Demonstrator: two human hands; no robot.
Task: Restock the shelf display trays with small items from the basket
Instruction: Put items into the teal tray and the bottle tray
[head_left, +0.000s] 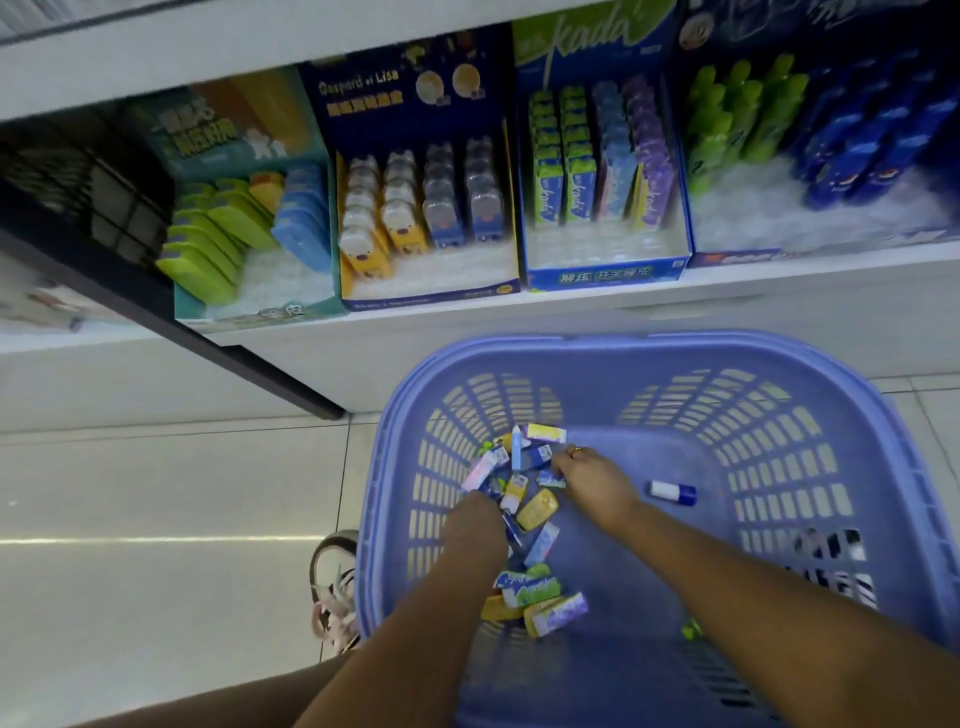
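Four cardboard display trays in a row on the white shelf: far left, a teal tray of flat, rounded green and blue cases; next, a navy tray of bear-shaped pieces under clear blisters; then a blue tray of slim upright cartons in green, blue and purple; far right, a dark tray of green and blue bottle shapes, blurred. Below, on pale glossy floor tiles, a lavender plastic basket, rounded, walls cut with slots, bottom solid. Heaped in its left half, small items: boxy little cartons in white, yellow, blue and purple.

At the near-left edge of the heap, left hand, back upward, fingers buried among the cartons; cannot tell whether clamped on anything. Just right of the heap, right hand, knuckles bent, ring on one finger, fingertips at a small blue-and-white carton; grip or mere touch, cannot tell. Both forearms bare, reaching in over the near rim.

Just left of the basket, pink-and-white shoe on the tiles. Alone on the basket bottom, blue-and-white tube, right of the right hand, apart from the heap.
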